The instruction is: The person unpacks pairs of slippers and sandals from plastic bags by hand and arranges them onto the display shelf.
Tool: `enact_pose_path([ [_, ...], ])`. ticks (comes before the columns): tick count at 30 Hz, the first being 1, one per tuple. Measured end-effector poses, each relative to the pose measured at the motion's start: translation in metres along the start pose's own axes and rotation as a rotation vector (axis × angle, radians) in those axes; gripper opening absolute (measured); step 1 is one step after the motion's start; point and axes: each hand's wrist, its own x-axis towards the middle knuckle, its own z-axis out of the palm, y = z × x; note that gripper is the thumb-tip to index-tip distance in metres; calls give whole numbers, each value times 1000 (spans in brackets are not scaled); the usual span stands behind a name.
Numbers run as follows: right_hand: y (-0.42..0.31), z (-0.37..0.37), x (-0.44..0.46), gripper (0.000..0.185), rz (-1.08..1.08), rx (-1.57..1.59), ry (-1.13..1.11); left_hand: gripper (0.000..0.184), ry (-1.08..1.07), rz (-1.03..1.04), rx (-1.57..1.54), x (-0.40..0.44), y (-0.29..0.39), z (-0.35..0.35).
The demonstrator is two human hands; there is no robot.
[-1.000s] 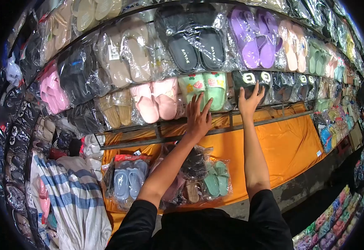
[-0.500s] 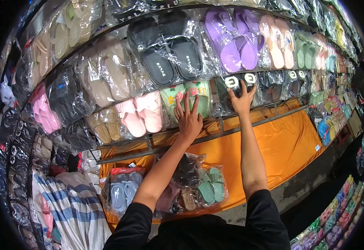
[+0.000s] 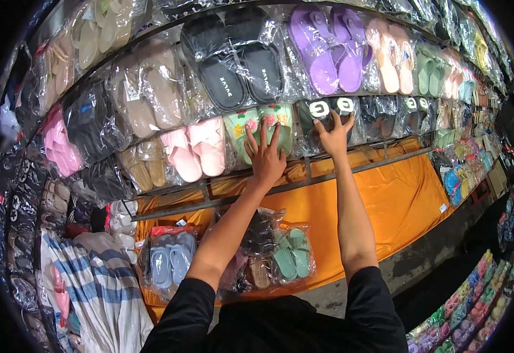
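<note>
My left hand point(image 3: 267, 157) lies with spread fingers over a bagged pair of green slippers with flower and strawberry patterns point(image 3: 238, 125), its fingertips on their upper part. To the right, my right hand point(image 3: 333, 136) has its fingers apart at a bagged pair of black slippers with round white emblems point(image 3: 317, 109); the fingertips touch just below the emblems. Pink slippers point(image 3: 208, 147) stand directly left of the green pair. Above are large black slippers point(image 3: 224, 82) and purple sandals point(image 3: 326, 65), all in clear plastic.
Orange cloth point(image 3: 386, 200) covers the surface below a metal rail point(image 3: 257, 195). On the cloth lie bagged blue slippers point(image 3: 170, 259) and bagged green slippers point(image 3: 292, 253). A striped white and blue sheet point(image 3: 101, 282) hangs at the lower left. Footwear racks line both sides.
The view has shifted, so the racks appear further left than a second ago. Against the slippers, my left hand has moved further onto the green pair; my right hand stays at the black pair.
</note>
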Motion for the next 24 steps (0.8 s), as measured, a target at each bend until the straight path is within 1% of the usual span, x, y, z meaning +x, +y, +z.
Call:
enact_pose_path([
  [3, -4, 2, -5, 65, -4, 14, -81, 74, 1, 33, -2, 1, 5, -3],
  [6, -10, -6, -10, 70, 26, -3, -137, 75, -59, -5, 15, -4, 2, -10],
  [8, -2, -5, -10, 76, -9, 8, -93, 71, -7, 90, -43, -15, -10, -14],
  [9, -5, -8, -13, 83, -14, -29, -65, 66, -8, 100, -30, -26, -16, -19],
  [10, -10, -11, -22, 85, 13, -26, -47, 66, -10, 85, -20, -39, -22, -23],
  [12, -6, -2, -46, 86, -112, -31, 84, 60, -2, 48, -130, -74, -37, -31],
  [13, -16, -3, -66, 81, -85, 48, 85, 56, -13, 19, -163, -95, -46, -36],
  [14, -17, 3, -88, 81, -83, 51, 73, 55, -14, -20, -188, -120, -53, -43],
  [16, -10, 17, -139, 76, -152, 94, 85, 53, -34, -113, -205, -178, -68, -56],
  [17, -8, 22, -171, 75, -106, 83, 31, 52, -53, -171, -197, -211, -76, -59],
  [19, -1, 33, -248, 74, -21, 103, -115, 49, -114, -333, -305, -284, -87, -66],
  [21, 15, 45, -336, 73, 30, 120, -273, 46, -167, -395, -257, -344, -91, -79],
  [22, 10, 37, -371, 68, 105, 170, -417, 44, -225, -463, -178, -386, -97, -75],
  [23, 17, 39, -412, 69, 110, 167, -486, 43, -299, -388, -122, -414, -101, -82],
  [24, 16, 32, -439, 69, 107, 171, -496, 42, -370, -311, -65, -430, -106, -90],
])
